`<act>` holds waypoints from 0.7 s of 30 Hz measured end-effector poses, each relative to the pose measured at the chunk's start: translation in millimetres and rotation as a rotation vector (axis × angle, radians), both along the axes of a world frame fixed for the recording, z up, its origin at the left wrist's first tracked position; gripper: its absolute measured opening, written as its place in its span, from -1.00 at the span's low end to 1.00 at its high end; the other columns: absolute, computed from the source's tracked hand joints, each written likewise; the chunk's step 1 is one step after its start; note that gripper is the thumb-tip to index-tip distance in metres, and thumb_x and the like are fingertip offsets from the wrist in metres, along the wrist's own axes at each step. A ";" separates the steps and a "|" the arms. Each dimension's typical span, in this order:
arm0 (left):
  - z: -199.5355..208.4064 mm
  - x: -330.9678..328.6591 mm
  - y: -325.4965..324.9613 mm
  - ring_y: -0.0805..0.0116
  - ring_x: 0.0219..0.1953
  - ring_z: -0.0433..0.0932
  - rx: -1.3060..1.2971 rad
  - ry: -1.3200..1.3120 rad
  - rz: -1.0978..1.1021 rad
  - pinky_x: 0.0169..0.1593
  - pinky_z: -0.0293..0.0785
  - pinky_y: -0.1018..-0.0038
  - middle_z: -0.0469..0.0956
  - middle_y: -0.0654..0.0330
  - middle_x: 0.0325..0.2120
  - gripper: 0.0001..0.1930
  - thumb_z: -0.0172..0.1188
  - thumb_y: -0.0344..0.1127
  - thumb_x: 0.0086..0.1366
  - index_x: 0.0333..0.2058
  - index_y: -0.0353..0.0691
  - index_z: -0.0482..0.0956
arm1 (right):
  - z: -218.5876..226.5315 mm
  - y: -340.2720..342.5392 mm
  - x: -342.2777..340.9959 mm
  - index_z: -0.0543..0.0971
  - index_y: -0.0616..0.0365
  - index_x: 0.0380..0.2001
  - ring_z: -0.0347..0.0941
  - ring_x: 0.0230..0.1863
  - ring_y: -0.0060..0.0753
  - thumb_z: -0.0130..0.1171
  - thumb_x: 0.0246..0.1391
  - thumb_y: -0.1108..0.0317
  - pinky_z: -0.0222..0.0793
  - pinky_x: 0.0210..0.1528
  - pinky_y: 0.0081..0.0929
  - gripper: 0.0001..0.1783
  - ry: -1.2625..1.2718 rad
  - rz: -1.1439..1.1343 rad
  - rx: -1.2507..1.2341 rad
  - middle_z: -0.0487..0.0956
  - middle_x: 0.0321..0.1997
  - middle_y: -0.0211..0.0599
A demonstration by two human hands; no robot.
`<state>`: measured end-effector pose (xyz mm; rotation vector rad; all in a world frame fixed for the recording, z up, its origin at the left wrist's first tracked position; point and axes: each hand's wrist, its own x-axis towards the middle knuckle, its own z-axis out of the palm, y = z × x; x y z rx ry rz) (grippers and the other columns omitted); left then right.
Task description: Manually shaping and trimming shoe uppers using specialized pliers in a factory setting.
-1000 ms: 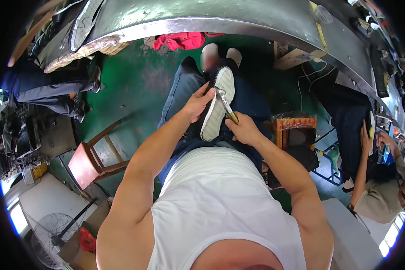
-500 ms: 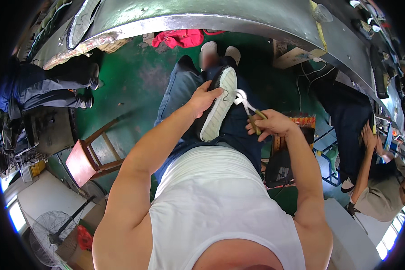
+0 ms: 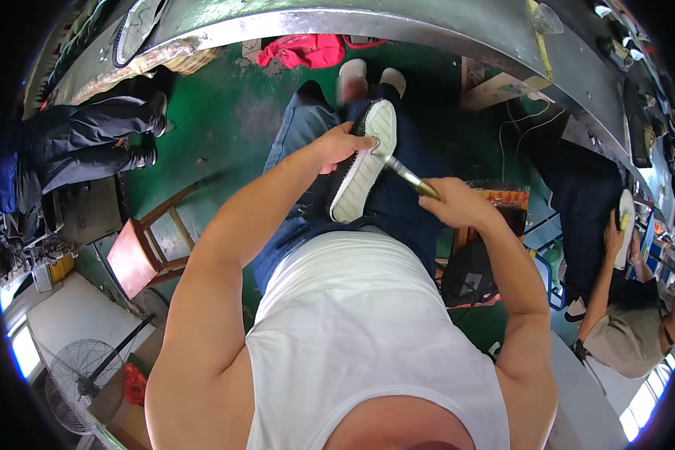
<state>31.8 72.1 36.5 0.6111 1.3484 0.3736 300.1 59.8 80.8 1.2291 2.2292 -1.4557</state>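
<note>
Across my lap rests a shoe (image 3: pixel 362 181), its pale ribbed sole facing up and its dark upper showing along the left side. My left hand (image 3: pixel 342 147) grips the shoe by its left side, with the thumb pressed on the sole near the middle. In my right hand (image 3: pixel 454 201) is a pair of pincers (image 3: pixel 408 177) with olive handles, closed around the grips. The pincers' head meets the right part of the sole, close to my left thumb. What the jaws bite on is too small to make out.
A metal-edged bench (image 3: pixel 292 36) curves across the front. A wooden stool (image 3: pixel 133 257) and a fan (image 3: pixel 84 379) stand to my left. At the right another person (image 3: pixel 628 337) handles a pale-soled shoe (image 3: pixel 624 225). Red cloth (image 3: pixel 301 51) lies under the bench.
My right hand has swung the pincers round and brought their head onto the sole; their spread handles have come together. My left hand still grips the shoe, its thumb slightly farther onto the sole.
</note>
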 end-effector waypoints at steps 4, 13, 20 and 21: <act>-11.8 1.3 3.9 0.20 0.08 0.51 -0.010 -0.022 -0.039 0.12 0.42 0.24 0.50 0.08 0.08 -0.20 0.38 -0.12 0.16 0.28 -0.28 0.20 | -29.0 -34.0 -15.2 0.46 0.26 0.08 0.53 -0.11 0.12 0.14 0.15 0.28 0.43 -0.01 -0.10 -0.55 0.163 0.057 0.443 0.57 -0.13 0.12; -33.0 3.0 -32.6 0.26 0.19 0.36 0.221 -0.082 -0.066 0.26 0.25 0.31 0.35 0.07 0.20 -0.16 0.28 -0.23 0.26 0.39 -0.13 -0.04 | -31.0 -37.2 -1.1 0.54 0.27 -0.21 0.53 -0.16 0.08 0.17 0.15 0.31 0.44 -0.11 -0.10 -0.76 -0.022 -0.117 -0.138 0.59 -0.23 0.03; -37.6 7.5 -54.6 0.21 0.23 0.33 0.215 -0.221 0.139 0.27 0.24 0.35 0.27 0.01 0.25 -0.04 0.26 -0.28 0.27 0.44 -0.08 -0.25 | -31.9 -71.0 -3.3 0.46 0.34 -0.11 0.54 -0.20 0.08 0.10 0.09 0.41 0.49 -0.13 -0.18 -0.69 0.012 0.093 0.535 0.54 -0.30 0.03; -47.1 8.8 -59.2 0.16 0.23 0.33 0.292 -0.090 0.110 0.27 0.25 0.32 0.27 -0.05 0.25 -0.04 0.27 -0.26 0.25 0.44 -0.10 -0.24 | -18.2 -70.0 -7.0 0.48 0.31 -0.11 0.55 -0.22 0.08 0.10 0.10 0.40 0.48 -0.14 -0.16 -0.70 -0.071 0.109 0.417 0.55 -0.29 0.02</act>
